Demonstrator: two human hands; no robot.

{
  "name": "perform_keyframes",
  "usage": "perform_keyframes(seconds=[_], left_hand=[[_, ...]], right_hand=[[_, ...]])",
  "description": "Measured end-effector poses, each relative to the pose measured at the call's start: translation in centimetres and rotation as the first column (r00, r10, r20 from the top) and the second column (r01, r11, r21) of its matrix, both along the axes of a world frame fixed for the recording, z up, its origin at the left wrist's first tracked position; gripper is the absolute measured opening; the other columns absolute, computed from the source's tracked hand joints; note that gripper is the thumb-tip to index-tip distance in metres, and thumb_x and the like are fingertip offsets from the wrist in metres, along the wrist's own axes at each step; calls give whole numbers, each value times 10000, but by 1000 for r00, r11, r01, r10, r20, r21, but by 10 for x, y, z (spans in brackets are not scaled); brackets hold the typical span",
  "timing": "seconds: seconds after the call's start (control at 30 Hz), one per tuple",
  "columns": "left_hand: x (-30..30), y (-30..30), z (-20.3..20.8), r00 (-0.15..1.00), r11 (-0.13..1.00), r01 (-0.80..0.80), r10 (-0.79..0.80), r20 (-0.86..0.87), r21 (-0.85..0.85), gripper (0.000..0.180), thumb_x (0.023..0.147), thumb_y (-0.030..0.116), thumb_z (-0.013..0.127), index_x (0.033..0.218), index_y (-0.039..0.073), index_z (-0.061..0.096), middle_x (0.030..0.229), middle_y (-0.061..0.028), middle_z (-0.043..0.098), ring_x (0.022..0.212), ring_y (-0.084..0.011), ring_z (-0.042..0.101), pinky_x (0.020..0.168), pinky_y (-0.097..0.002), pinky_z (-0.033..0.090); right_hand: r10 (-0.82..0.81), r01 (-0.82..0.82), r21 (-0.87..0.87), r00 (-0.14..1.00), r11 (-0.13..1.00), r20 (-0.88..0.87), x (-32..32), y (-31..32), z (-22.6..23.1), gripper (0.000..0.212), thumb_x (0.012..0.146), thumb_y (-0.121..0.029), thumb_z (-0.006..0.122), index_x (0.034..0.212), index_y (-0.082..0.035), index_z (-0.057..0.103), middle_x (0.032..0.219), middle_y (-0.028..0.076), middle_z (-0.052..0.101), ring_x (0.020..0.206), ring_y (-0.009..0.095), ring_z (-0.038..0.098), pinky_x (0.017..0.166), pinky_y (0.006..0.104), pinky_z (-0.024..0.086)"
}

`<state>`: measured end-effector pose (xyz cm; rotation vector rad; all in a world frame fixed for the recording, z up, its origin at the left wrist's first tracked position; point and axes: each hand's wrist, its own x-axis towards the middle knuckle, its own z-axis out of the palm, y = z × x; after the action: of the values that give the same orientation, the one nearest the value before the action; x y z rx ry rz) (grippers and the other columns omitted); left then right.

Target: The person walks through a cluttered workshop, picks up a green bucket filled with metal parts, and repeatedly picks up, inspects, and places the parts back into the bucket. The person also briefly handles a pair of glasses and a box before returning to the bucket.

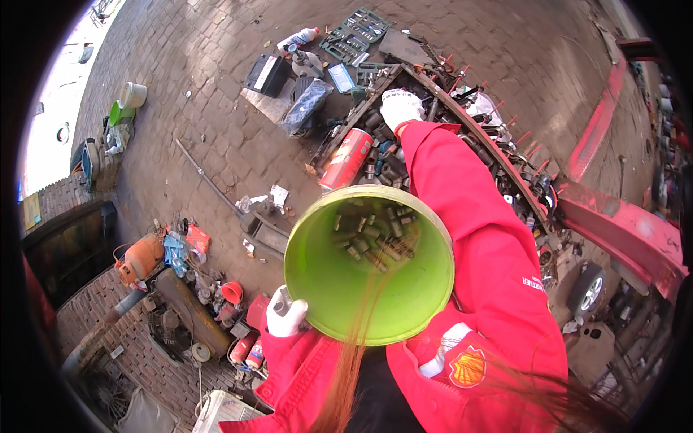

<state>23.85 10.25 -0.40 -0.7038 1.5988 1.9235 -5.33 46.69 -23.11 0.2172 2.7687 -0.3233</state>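
My left hand [286, 313], in a white glove, grips the rim of a lime-green bucket [328, 281] held close under the camera. Several metal bolts and small parts [375, 238] lie in the bucket's bottom. My right arm, in a red sleeve, stretches forward. My right hand [401, 108], also in a white glove, reaches into a red toolbox tray [415, 76] full of sockets and metal pieces. Whether its fingers hold a piece I cannot tell. A red spray can [346, 159] lies just left of the tray.
On the brick paving ahead lie an open socket set [357, 32], a black case [266, 73], a dark bag [304, 107] and a long metal bar [209, 180]. An orange gas cylinder [141, 257] and engine parts [188, 310] clutter the left. Red vehicle bodywork [621, 231] stands right.
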Motion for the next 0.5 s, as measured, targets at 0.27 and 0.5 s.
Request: perform_keyframes(seconds=[0.27,0.5], left_hand=[[9,-25,-28,986,980,132,-145,-81,-150,447,878,186,724,1250,-10,574,1115,-62,666,982,-163,629,876,-314,501],[10,-21,-24,995,992,66,-74,-65,-112,465,874,220,741,1243,-11,579,1109,-54,664,964,-157,623,858,-310,499]], right_hand=[[-334,328,-173,942,929,-8,2,-1,-15,274,843,-246,631,966,-37,757,944,210,732,910,354,720,777,459,579],[-720,320,-903,550,-287,424,37,17,-24,130,920,-218,703,973,-101,687,678,-63,572,453,29,407,393,198,308]])
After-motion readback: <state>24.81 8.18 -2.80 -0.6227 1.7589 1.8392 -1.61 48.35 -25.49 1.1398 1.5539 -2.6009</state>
